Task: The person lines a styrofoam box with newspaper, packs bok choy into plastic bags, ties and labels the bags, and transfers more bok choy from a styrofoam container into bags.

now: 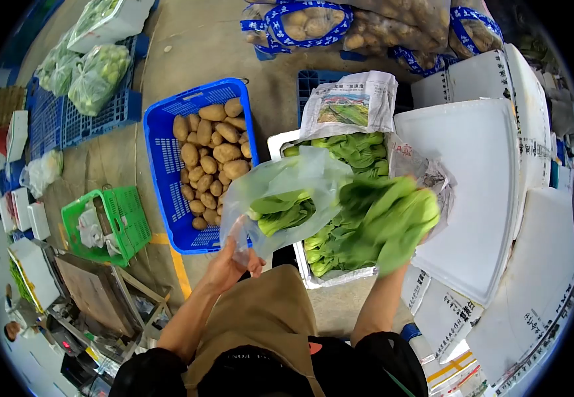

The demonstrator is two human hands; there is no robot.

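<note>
My left hand is closed on the near edge of a clear plastic bag, which hangs open with some leafy greens inside. To the right, my right hand is mostly hidden behind a blurred bunch of bok choy that it holds at the pale stem end. Below and behind the bunch stands a white foam box packed with more bok choy. Newspaper is folded over the box's far edge, and crumpled paper lies along its right side.
A blue crate of potatoes stands left of the box, a green basket farther left. A white foam lid and foam boxes flank the right. Potato sacks lie at the back; bagged vegetables sit on blue pallets.
</note>
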